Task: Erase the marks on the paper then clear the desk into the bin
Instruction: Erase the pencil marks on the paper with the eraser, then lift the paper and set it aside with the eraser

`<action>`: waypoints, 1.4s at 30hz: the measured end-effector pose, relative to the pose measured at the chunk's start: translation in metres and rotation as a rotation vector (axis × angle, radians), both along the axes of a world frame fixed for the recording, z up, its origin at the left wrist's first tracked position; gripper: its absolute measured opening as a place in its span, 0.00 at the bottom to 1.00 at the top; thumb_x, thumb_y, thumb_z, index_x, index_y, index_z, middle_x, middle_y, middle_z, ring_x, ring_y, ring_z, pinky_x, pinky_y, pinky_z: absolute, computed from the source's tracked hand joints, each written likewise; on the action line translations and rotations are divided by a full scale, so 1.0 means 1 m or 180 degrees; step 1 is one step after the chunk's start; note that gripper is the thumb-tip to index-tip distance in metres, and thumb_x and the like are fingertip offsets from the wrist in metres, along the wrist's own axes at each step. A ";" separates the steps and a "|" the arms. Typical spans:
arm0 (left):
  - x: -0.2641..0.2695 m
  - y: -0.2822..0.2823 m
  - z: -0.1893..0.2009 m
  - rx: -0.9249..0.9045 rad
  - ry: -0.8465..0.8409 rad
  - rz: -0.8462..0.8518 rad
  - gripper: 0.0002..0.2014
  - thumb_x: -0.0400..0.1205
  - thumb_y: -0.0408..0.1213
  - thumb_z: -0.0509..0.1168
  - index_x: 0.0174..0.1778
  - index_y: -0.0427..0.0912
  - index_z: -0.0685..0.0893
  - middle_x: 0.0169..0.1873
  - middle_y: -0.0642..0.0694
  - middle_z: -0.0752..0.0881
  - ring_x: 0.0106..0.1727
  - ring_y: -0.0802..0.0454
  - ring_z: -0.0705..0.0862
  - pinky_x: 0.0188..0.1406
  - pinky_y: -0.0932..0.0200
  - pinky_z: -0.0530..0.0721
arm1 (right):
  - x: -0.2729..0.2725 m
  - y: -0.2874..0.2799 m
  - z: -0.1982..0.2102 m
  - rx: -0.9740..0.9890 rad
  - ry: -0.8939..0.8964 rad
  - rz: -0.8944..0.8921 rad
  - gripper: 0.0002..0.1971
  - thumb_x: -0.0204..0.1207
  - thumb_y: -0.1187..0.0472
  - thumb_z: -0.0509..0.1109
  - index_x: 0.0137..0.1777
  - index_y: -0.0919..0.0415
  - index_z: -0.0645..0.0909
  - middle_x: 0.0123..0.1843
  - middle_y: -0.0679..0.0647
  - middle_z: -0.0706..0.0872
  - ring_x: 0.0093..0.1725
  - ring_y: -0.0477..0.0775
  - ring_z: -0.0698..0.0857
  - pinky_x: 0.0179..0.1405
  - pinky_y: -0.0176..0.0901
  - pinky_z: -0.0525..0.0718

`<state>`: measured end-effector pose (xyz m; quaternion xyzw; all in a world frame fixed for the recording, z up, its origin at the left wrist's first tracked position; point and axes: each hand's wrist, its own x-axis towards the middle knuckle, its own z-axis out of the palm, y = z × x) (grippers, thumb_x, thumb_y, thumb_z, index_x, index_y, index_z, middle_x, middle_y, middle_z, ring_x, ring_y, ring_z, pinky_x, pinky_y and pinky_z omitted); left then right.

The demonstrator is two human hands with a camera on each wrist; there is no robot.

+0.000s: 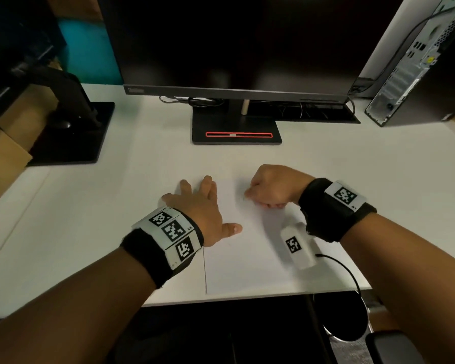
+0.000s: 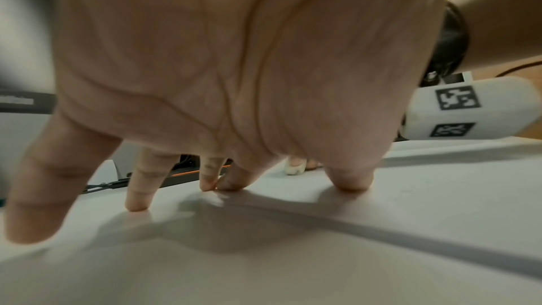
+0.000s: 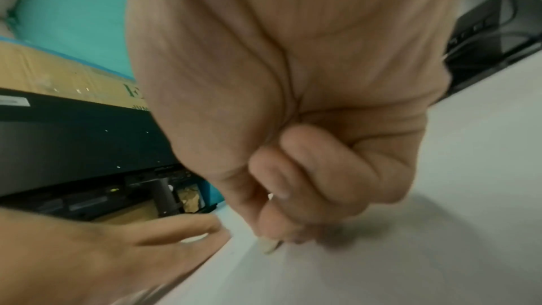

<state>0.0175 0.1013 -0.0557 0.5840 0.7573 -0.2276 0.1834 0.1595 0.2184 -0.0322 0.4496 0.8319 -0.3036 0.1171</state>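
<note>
A white sheet of paper (image 1: 247, 261) lies on the white desk (image 1: 90, 206) near its front edge. My left hand (image 1: 205, 206) lies flat with fingers spread, pressing on the sheet's left part; in the left wrist view its fingertips (image 2: 138, 203) touch the surface. My right hand (image 1: 247, 194) is curled and pinches a small white eraser (image 3: 269, 246) against the upper middle of the paper (image 3: 381, 275). The eraser (image 2: 293, 168) also shows beyond my left fingers. A faint mark (image 1: 243, 197) sits beside the eraser tip.
A monitor on a black stand (image 1: 237, 127) stands behind the paper. A second black stand (image 1: 71, 132) is at the left, with cardboard boxes (image 1: 3, 158) beyond it. A PC tower (image 1: 418, 74) is at the back right. A round dark container (image 1: 344, 319) sits below the desk's front right.
</note>
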 end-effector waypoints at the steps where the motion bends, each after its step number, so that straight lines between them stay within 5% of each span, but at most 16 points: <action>1: 0.000 0.000 0.000 0.0017 0.0001 -0.0002 0.55 0.77 0.79 0.44 0.88 0.45 0.32 0.87 0.54 0.31 0.87 0.33 0.43 0.74 0.28 0.69 | 0.003 0.004 0.003 0.0169 -0.0063 -0.0080 0.18 0.77 0.58 0.66 0.26 0.61 0.80 0.22 0.54 0.80 0.22 0.54 0.77 0.28 0.40 0.78; 8: 0.001 -0.001 0.002 0.0062 -0.0076 0.0005 0.54 0.77 0.79 0.45 0.88 0.46 0.33 0.87 0.54 0.31 0.87 0.33 0.42 0.77 0.28 0.67 | -0.032 -0.017 -0.007 -0.0302 0.0319 0.0064 0.17 0.82 0.56 0.66 0.37 0.66 0.86 0.28 0.57 0.82 0.25 0.53 0.77 0.27 0.40 0.78; 14: -0.001 -0.001 0.001 0.0113 -0.0102 0.0021 0.55 0.77 0.79 0.45 0.88 0.45 0.33 0.87 0.54 0.31 0.87 0.33 0.43 0.75 0.28 0.68 | 0.010 0.018 0.003 0.0112 0.0009 -0.0411 0.16 0.76 0.57 0.68 0.27 0.61 0.81 0.22 0.55 0.79 0.22 0.55 0.75 0.29 0.41 0.79; 17: -0.001 -0.001 0.003 0.0127 -0.0140 -0.0010 0.56 0.77 0.79 0.48 0.89 0.43 0.36 0.88 0.53 0.33 0.87 0.32 0.45 0.75 0.29 0.69 | 0.039 0.029 0.002 0.0050 0.0312 -0.0772 0.16 0.78 0.58 0.69 0.29 0.62 0.81 0.24 0.57 0.82 0.23 0.55 0.76 0.27 0.42 0.78; 20: -0.004 0.004 0.013 0.0198 -0.0292 -0.0033 0.56 0.74 0.78 0.58 0.88 0.43 0.50 0.87 0.49 0.47 0.83 0.34 0.57 0.72 0.35 0.75 | 0.075 0.028 0.000 -0.0187 0.1013 -0.1275 0.16 0.83 0.55 0.70 0.35 0.62 0.81 0.31 0.58 0.83 0.28 0.55 0.78 0.25 0.41 0.77; 25: -0.008 0.015 0.020 0.0518 -0.0485 0.0058 0.49 0.68 0.73 0.72 0.75 0.44 0.66 0.73 0.45 0.70 0.73 0.39 0.69 0.64 0.40 0.81 | 0.124 0.020 -0.012 -0.0149 0.1182 -0.1649 0.16 0.85 0.56 0.70 0.38 0.65 0.81 0.33 0.60 0.81 0.32 0.57 0.78 0.29 0.44 0.79; 30: -0.001 0.027 0.025 0.0682 -0.0564 0.0177 0.56 0.67 0.66 0.79 0.82 0.46 0.55 0.69 0.40 0.73 0.73 0.36 0.70 0.64 0.42 0.81 | 0.138 0.023 -0.022 -0.0252 0.1508 -0.1702 0.15 0.83 0.55 0.72 0.38 0.64 0.81 0.34 0.60 0.81 0.33 0.57 0.80 0.31 0.45 0.83; 33: -0.002 0.033 0.026 0.0736 -0.0715 0.0349 0.44 0.69 0.61 0.80 0.73 0.45 0.67 0.61 0.43 0.80 0.69 0.38 0.74 0.63 0.42 0.82 | 0.144 0.027 -0.021 -0.0063 0.1662 -0.1667 0.17 0.83 0.54 0.72 0.38 0.66 0.80 0.31 0.60 0.79 0.32 0.58 0.78 0.35 0.49 0.79; 37: -0.014 0.035 0.026 0.1544 -0.1725 0.0705 0.13 0.80 0.34 0.71 0.58 0.47 0.79 0.53 0.46 0.84 0.52 0.47 0.84 0.46 0.58 0.83 | 0.160 0.033 -0.023 0.0198 0.2009 -0.1914 0.19 0.83 0.54 0.73 0.35 0.66 0.77 0.31 0.59 0.71 0.33 0.57 0.70 0.35 0.47 0.69; 39: -0.020 0.036 0.030 0.1869 -0.2095 0.0720 0.12 0.83 0.28 0.65 0.54 0.51 0.80 0.50 0.49 0.84 0.47 0.54 0.83 0.38 0.64 0.77 | 0.170 0.035 -0.024 0.0168 0.2072 -0.1991 0.19 0.82 0.54 0.73 0.35 0.65 0.77 0.31 0.58 0.70 0.34 0.57 0.68 0.36 0.47 0.66; 42: -0.023 0.036 0.039 0.2231 -0.2700 0.0749 0.13 0.83 0.26 0.65 0.52 0.52 0.81 0.49 0.48 0.85 0.49 0.51 0.85 0.40 0.60 0.79 | 0.179 0.037 -0.022 -0.0082 0.2453 -0.1886 0.20 0.81 0.52 0.75 0.38 0.71 0.81 0.34 0.58 0.72 0.38 0.58 0.69 0.40 0.48 0.68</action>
